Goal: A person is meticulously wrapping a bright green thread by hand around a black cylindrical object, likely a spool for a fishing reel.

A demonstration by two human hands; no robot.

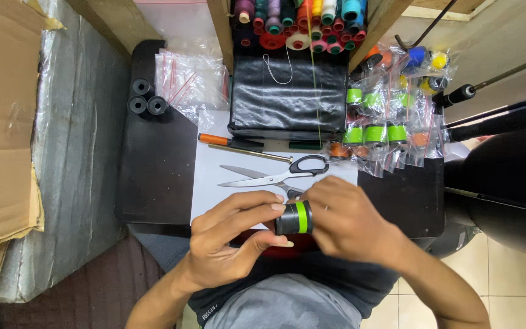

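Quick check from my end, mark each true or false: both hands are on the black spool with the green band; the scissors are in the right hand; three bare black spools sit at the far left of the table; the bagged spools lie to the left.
1. Both hands, left hand and right hand, hold the black spool. True.
2. The scissors are in the right hand. False: they lie on the white sheet, untouched.
3. Three bare black spools sit far left. True.
4. The bagged spools lie left. False: they lie right.
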